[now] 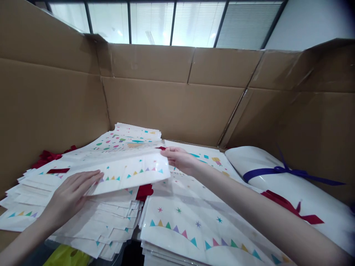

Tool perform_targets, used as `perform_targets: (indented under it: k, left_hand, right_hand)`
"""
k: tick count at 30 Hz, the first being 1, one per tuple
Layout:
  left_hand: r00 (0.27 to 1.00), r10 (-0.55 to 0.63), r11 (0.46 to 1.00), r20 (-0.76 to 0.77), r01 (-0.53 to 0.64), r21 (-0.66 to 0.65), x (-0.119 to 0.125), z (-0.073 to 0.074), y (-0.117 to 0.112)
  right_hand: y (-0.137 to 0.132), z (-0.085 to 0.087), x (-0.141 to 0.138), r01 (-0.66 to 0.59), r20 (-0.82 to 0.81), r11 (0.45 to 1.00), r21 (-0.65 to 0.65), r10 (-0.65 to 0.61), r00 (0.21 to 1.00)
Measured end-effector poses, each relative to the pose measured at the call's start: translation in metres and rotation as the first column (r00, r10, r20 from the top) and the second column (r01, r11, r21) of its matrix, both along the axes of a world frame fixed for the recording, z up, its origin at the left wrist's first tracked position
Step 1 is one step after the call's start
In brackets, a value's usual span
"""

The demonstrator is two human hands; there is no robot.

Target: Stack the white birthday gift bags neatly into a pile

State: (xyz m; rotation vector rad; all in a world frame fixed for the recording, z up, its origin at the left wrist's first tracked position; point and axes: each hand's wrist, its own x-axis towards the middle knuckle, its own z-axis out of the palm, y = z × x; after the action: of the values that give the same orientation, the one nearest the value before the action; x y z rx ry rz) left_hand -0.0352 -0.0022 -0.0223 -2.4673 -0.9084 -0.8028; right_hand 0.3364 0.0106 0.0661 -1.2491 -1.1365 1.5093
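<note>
My right hand (pixel 177 158) pinches the corner of a white printed bag (pixel 138 173), close to a small piece of red ribbon. This bag is flat and tilted, its near edge raised above the pile, with coloured pennants and stars on it. My left hand (pixel 70 195) rests with fingers stretched out at the bag's left end; its thumb is mostly hidden. Beneath both lies a fanned stack of similar white bags (pixel 111 218). To the right, a second stack of printed bags (pixel 177 218) lies under my right forearm.
Cardboard walls (pixel 166 107) of a large box enclose the back and sides. A white roll (pixel 249 159) tied with blue ribbon (pixel 288 171) lies at right, near a red ribbon (pixel 291 207). More red ribbon (pixel 47 158) shows at left. Something yellow (pixel 66 255) lies below.
</note>
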Motion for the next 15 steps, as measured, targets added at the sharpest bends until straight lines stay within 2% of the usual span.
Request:
perform_targets:
  k: [3, 6, 10, 13, 15]
  left_hand:
    - [0.998, -0.029, 0.999, -0.057, 0.030, 0.018, -0.004, -0.002, -0.012]
    - [0.990, -0.086, 0.996, -0.115, 0.089, 0.026, 0.009, -0.006, -0.029]
    - [0.973, -0.202, 0.979, -0.116, 0.198, -0.040, 0.058, -0.002, -0.056]
    - [0.940, -0.322, 0.947, -0.113, 0.321, -0.029, 0.102, 0.010, -0.072]
    - [0.916, -0.381, 0.924, -0.123, 0.381, -0.030, 0.126, 0.021, -0.078]
  right_hand:
    - [-0.036, 0.010, 0.043, -0.010, 0.034, 1.000, 0.003, 0.010, 0.999]
    - [-0.076, 0.010, 0.091, 0.018, 0.096, 1.000, -0.012, -0.017, 0.995]
    - [-0.127, -0.004, 0.147, 0.182, 0.322, 0.981, -0.067, -0.152, 0.935]
    - [-0.158, -0.016, 0.176, 0.306, 0.404, 0.948, -0.085, -0.247, 0.881]
    - [-0.174, -0.022, 0.191, 0.402, 0.523, 0.915, 0.021, -0.353, 0.775]
